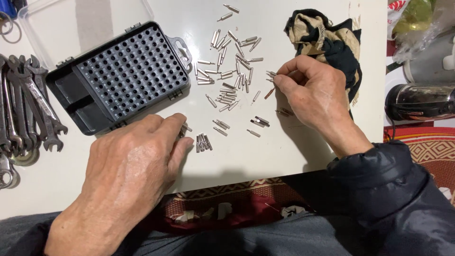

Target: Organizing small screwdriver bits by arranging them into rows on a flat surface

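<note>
My left hand is closest to the camera, resting palm down on the white table with the fingers curled over a couple of small silver bits. Can't really tell if I'm pinching them or just covering them, since my knuckles hide the tips.

Biggest thing on the table is the black bit case, lying open and tilted, just past my left hand. Its grid of holes looks empty from here, and the clear lid is folded back behind it. On the far left edge there's a bunch of wrenches fanned out on a ring.

Top right there's a crumpled tan and black cloth, right behind my right hand. That hand is clenched around a few bits, with the thumb and forefinger pinching them so their ends poke out to the left at the fingertips.

Between the two hands is the loose pile of screwdriver bits, scattered all over the middle of the table, pointing every which way. A little group of four or so sits lined up side by side just beside my left fingers, and a few strays lie nearer my right wrist.
</note>
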